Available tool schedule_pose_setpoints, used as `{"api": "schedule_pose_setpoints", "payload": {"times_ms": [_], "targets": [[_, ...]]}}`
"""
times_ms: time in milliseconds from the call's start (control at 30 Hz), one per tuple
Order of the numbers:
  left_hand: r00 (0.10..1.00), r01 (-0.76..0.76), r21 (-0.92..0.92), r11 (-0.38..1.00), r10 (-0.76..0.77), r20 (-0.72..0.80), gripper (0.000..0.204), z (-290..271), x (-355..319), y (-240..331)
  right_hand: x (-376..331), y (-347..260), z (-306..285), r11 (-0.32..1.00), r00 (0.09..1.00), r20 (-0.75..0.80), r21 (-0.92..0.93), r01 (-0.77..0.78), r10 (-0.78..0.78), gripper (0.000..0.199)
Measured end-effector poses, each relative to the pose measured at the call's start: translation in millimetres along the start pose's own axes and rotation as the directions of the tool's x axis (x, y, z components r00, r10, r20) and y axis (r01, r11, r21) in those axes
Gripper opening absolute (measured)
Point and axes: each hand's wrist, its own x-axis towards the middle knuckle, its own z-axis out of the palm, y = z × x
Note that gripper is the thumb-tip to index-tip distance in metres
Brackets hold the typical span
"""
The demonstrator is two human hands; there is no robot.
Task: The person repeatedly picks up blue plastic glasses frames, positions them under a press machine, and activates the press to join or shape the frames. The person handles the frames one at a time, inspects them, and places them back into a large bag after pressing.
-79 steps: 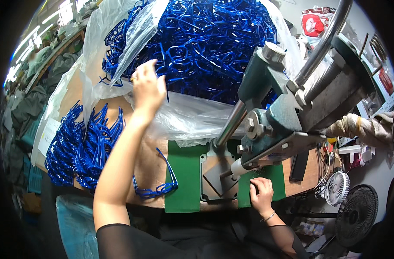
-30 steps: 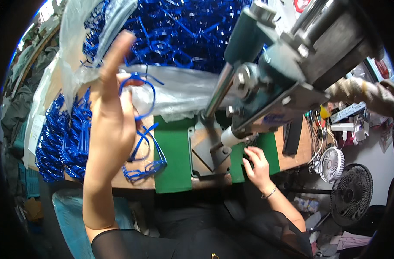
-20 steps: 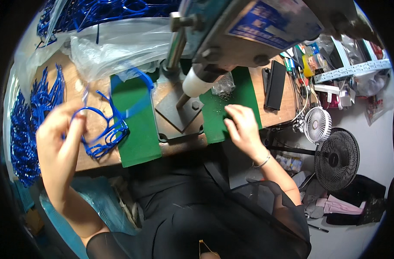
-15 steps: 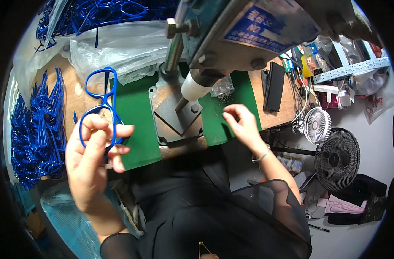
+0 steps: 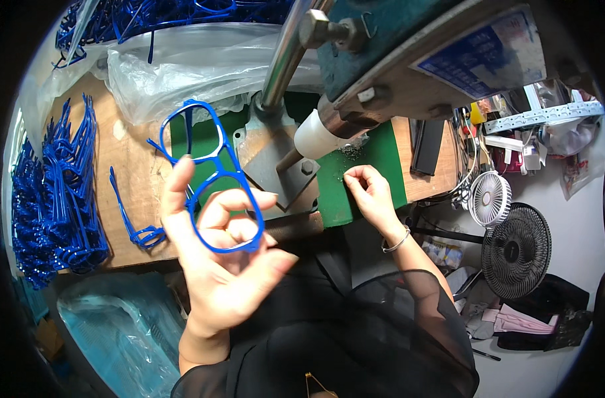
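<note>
Head view. The left hand (image 5: 226,265) is raised at the centre left of the frame and grasps one blue eyeglass frame front (image 5: 213,182); the thumb and fingers close around its lower lens ring, and the upper ring stands free above the fingers. The piece is in the air, in front of the table (image 5: 133,172), not yet under the press (image 5: 382,73) that fills the upper middle and right of the frame.

The right hand (image 5: 372,196) is at the centre right, on the green mat (image 5: 372,162) just below the white press head (image 5: 316,136). Its fingertips are pinched together over small grey parts scattered on the mat; whether they really hold one is too small to tell.

My judgement of the progress: this one piece is picked up but not worked yet. At the left edge many blue frame fronts (image 5: 57,199) stand in a dense row on the table. In the upper left a clear plastic bag (image 5: 203,66) holds more blue pieces (image 5: 143,13). A single blue part (image 5: 133,222) lies on the wood near the left hand. Which heap is finished I cannot tell.

The held piece looks glossy and thin, with two large lens openings and a double bridge, no lenses and no temples.
</note>
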Motion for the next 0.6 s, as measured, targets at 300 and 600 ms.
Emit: {"api": "schedule_pose_setpoints", "payload": {"times_ms": [300,600], "targets": [[0.979,0.073,0.052,0.996,-0.081,0.185,0.086,-2.0,-4.2,-15.0,7.3,-4.0,-5.8,0.903,0.952,0.135,-0.307,0.302,-0.273,0.011],[0.98,0.002,0.087,0.996,-0.019,0.199,0.084,3.9,-9.7,-21.8,-12.8,-133.6,-25.5,0.869,0.777,0.389,0.203,0.451,-0.495,0.013]]}}
